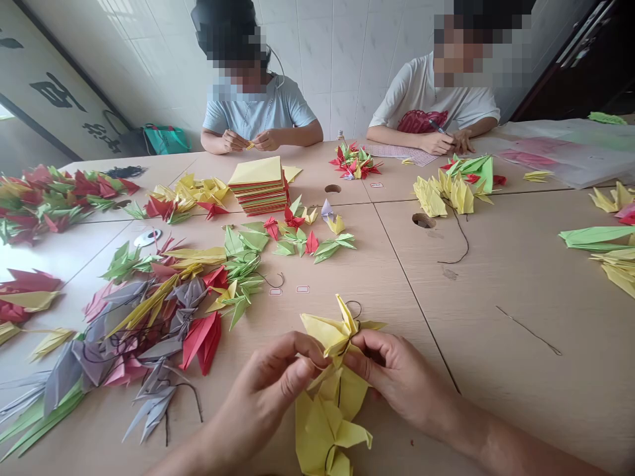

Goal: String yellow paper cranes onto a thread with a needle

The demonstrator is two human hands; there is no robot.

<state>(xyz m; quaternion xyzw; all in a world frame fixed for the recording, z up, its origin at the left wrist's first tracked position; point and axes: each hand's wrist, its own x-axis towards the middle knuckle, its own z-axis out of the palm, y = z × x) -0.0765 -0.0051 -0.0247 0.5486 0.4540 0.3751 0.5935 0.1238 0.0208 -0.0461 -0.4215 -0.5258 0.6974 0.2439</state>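
Observation:
Near the table's front edge, my left hand (pixel 285 373) and my right hand (pixel 391 370) both pinch a yellow paper crane (pixel 330 330) from its two sides. A dark cord runs through it, with a small loop standing up at its top. Below it hang more yellow cranes (pixel 322 423) on the same cord, lower ones cut off by the frame's bottom edge. Left of my left hand lies a red folded paper piece (pixel 202 340). Beside it is a heap of grey, pink, yellow and green cranes (pixel 143 324) strung on dark cords.
A stack of square papers (pixel 260 188) stands mid-table. A long thin needle (pixel 528 329) lies at right, near a round hole (pixel 423 221). Strung yellow cranes (pixel 446 193) lie beyond it. Across the table, one person (pixel 260 112) handles small paper; another person (pixel 436 112) holds a pen.

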